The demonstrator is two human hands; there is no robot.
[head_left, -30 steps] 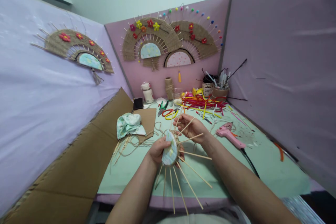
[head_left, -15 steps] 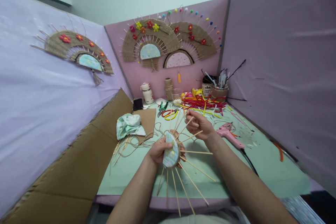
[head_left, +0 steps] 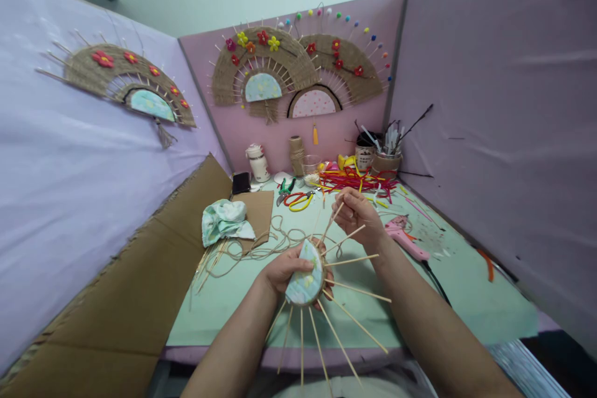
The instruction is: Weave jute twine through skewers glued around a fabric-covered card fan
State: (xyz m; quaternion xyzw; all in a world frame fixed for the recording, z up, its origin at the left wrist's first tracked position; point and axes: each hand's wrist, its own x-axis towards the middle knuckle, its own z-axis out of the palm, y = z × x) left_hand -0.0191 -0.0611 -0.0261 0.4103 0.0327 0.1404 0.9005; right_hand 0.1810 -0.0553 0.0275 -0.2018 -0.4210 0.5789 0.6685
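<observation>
My left hand [head_left: 293, 266] is closed on a half-round fan base [head_left: 303, 286] covered in pale blue-green patterned fabric, thumb on its face and fingers behind. Thin wooden sticks [head_left: 357, 290] fan out from its curved edge, to the right and down toward me. My right hand [head_left: 357, 214] is pinched at the tip of an upper stick; whatever lies between its fingertips is too small to make out. Loose twine [head_left: 280, 236] lies in loops on the table behind the base.
Green-handled pruners [head_left: 285, 189], red-and-yellow pliers [head_left: 299, 200] and red fuzzy stems [head_left: 359, 181] lie farther back. A pink glue gun [head_left: 405, 239] rests right of my right hand. At left are crumpled fabric [head_left: 226, 222] and cardboard [head_left: 256, 211]. Finished fans [head_left: 268, 53] hang behind.
The fan base has turned slightly clockwise, its sticks swinging lower. My right hand has shifted a little right and down, still pinched near a stick tip. The view has moved slightly.
</observation>
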